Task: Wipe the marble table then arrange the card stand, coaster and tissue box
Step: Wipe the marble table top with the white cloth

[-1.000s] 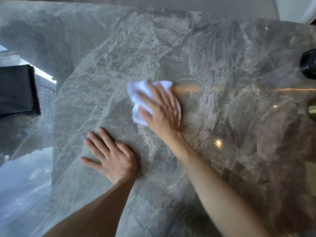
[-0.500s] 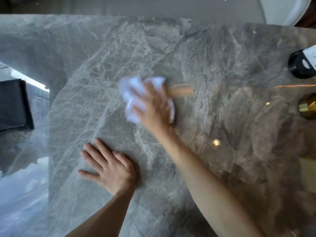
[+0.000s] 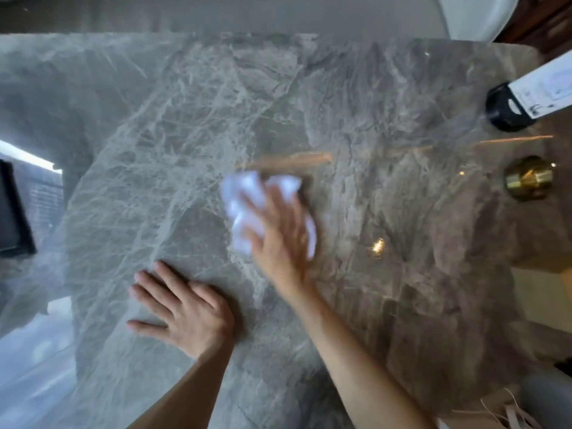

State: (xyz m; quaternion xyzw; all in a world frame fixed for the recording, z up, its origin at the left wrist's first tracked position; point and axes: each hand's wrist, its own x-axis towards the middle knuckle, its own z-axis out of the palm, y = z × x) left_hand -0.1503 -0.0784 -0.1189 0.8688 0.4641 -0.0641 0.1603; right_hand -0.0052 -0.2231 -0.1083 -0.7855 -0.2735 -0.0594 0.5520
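A grey veined marble table [image 3: 161,125] fills the view. My right hand [image 3: 278,239] presses a crumpled white cloth [image 3: 244,196] flat onto the table's middle, fingers spread over it and blurred by motion. My left hand [image 3: 182,311] lies flat on the marble near me, fingers straight and spread, holding nothing. At the right edge a card stand with a round black base [image 3: 503,111] carries a white card [image 3: 544,88]. Below it sits a small round brass object [image 3: 529,179].
A pale yellowish box [image 3: 544,298] shows partly at the right edge. A white chair [image 3: 476,17] stands beyond the far right corner. A dark object [image 3: 12,212] lies off the table's left side. Pale strands [image 3: 507,413] lie at the bottom right.
My right hand has slid the cloth a little to the right across the marble. The view has shifted, bringing the card stand and brass object further in. My left hand stays planted.
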